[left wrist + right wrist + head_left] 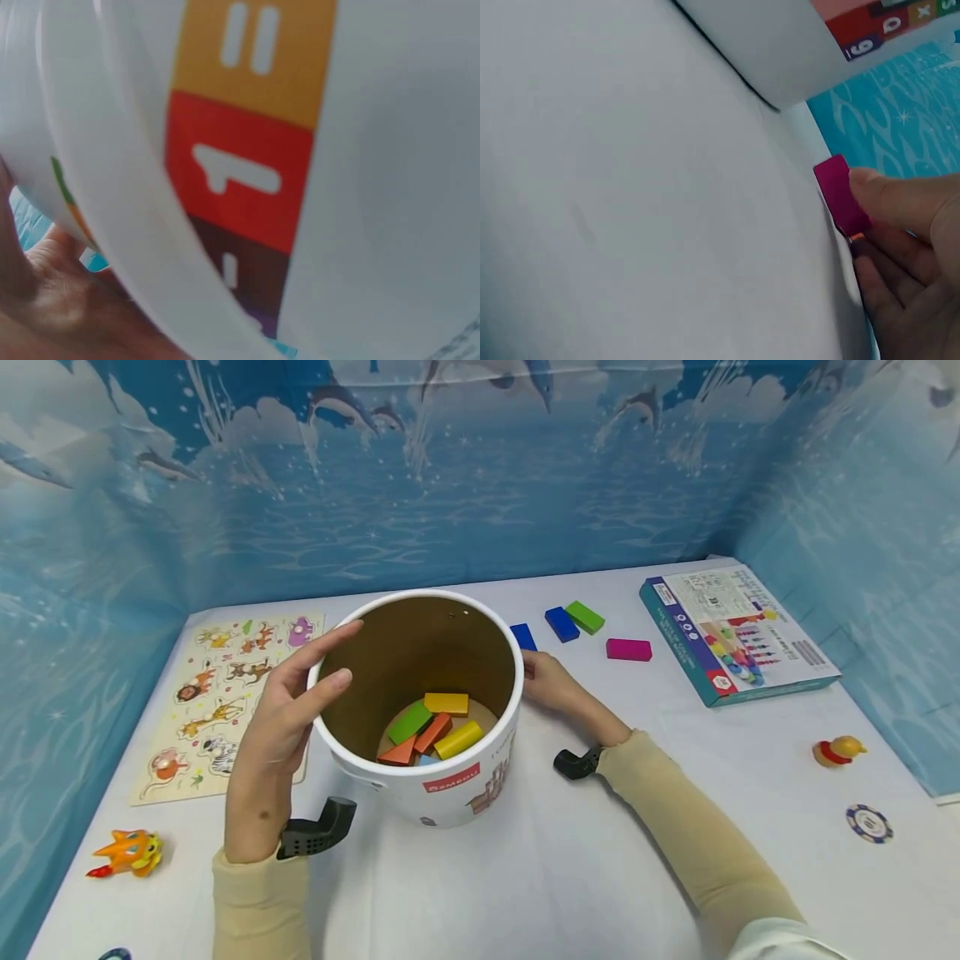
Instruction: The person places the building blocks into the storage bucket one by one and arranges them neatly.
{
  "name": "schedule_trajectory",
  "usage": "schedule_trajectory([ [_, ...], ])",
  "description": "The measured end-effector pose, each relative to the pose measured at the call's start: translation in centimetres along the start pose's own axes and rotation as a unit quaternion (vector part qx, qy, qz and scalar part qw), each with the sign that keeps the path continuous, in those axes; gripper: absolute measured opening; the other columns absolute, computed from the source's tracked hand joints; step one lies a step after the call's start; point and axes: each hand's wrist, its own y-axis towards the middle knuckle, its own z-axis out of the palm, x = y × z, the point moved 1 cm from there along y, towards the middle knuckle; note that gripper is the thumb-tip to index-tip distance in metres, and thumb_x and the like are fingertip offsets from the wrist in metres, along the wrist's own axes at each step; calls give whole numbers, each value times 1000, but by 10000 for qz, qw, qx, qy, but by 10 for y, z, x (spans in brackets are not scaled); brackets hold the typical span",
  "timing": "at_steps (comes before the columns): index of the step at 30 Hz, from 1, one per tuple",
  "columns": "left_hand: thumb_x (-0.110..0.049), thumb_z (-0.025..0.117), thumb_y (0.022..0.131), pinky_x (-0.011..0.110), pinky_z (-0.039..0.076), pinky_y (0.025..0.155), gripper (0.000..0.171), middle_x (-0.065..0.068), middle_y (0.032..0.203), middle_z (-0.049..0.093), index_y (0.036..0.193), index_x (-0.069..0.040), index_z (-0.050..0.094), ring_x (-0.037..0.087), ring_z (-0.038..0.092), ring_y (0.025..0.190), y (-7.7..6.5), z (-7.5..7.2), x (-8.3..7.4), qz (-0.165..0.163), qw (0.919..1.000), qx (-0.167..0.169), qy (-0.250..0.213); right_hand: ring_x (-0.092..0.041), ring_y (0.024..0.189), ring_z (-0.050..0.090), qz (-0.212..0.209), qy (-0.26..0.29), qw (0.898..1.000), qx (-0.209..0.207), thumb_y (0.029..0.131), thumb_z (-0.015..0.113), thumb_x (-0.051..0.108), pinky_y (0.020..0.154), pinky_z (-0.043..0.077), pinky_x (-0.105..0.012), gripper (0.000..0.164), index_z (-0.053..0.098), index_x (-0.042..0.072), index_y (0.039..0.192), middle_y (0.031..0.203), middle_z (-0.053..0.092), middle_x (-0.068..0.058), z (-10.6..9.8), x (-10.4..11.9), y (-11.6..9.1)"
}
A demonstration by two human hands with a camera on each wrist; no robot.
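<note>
A white bucket (450,793) stands on the table, with coloured toy blocks in it: a green block (410,722), yellow blocks (459,740) and orange ones (432,733). My left hand (281,727) grips its left rim, thumb and forefinger reaching over the edge; the other fingers are mostly hidden. In the left wrist view, part of that hand (82,300) shows beside the white handle (135,210). Behind the bucket's right side is my right hand (551,681), partly hidden. The right wrist view shows it pinching a magenta block (840,193) between thumb and fingers.
Blue blocks (562,624), a green block (585,617) and another magenta block (628,649) lie behind and right. A flat box (742,635) is farther right, near a duck figure (838,750) and a chip (869,823). An animal puzzle board (183,768) and an orange toy (129,852) lie left.
</note>
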Motion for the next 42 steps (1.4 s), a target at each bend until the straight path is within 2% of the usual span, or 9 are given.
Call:
schedule_trajectory([
  [7,1,50,82,51,16,100,43,7,132,41,125,-7,52,19,26,125,0,0,0,64,10000,-3,-35,-25,99,57,77,-851,9956,-392,80,62,7,87,43,-38,29,60,1,108,103,63,-13,4,4,-1],
  [11,1,50,83,51,16,100,43,7,133,41,125,-7,51,19,26,125,0,0,-1,72,10000,25,-20,-25,101,56,324,-572,9968,-444,80,62,6,87,44,-35,30,59,1,110,106,61,-13,-4,8,-7],
  [15,0,50,83,51,19,99,43,7,133,41,125,-7,51,19,27,125,1,0,-2,54,10000,42,-10,-20,105,55,663,63,9965,-505,81,64,13,84,46,-32,35,57,8,115,112,59,-7,-22,24,-16],
  [19,0,50,82,51,18,99,43,7,133,41,125,-8,52,19,27,125,2,0,-2,41,10000,28,-20,-17,105,54,717,785,9914,-762,81,64,21,81,47,-29,39,57,13,118,114,57,-3,-48,64,-24],
  [25,1,50,82,52,16,100,43,7,132,42,124,-7,52,19,27,125,2,0,-1,62,10000,-6,-33,-23,98,56,-419,1641,9812,-926,82,63,11,74,49,-25,34,59,8,115,114,56,-9,-78,149,-25],
  [28,1,51,82,51,15,100,43,8,132,42,124,-7,53,19,26,125,2,-1,-1,77,9999,-6,-65,-22,99,57,-806,1711,9809,-445,83,61,9,76,49,-28,32,60,7,114,113,57,-8,-78,184,-20],
  [32,1,50,82,48,16,100,42,8,132,42,124,-7,53,19,26,125,2,-1,0,99,9999,29,-128,-16,96,59,-1040,1210,9846,716,83,61,12,80,48,-30,31,60,7,113,108,60,-5,-64,213,-3],
  [36,2,49,83,46,19,99,42,9,131,43,124,-6,52,20,27,125,2,-1,0,128,9997,81,-197,-9,89,60,-1187,282,9786,1660,81,64,14,76,49,-25,28,64,8,108,102,63,0,-44,223,15],
  [42,1,49,83,46,21,98,42,9,132,42,124,-7,52,21,29,124,2,-1,0,130,9996,114,-222,-6,87,58,-1174,-705,9635,2301,80,66,16,74,48,-20,26,66,10,105,98,65,2,-26,227,32],
])
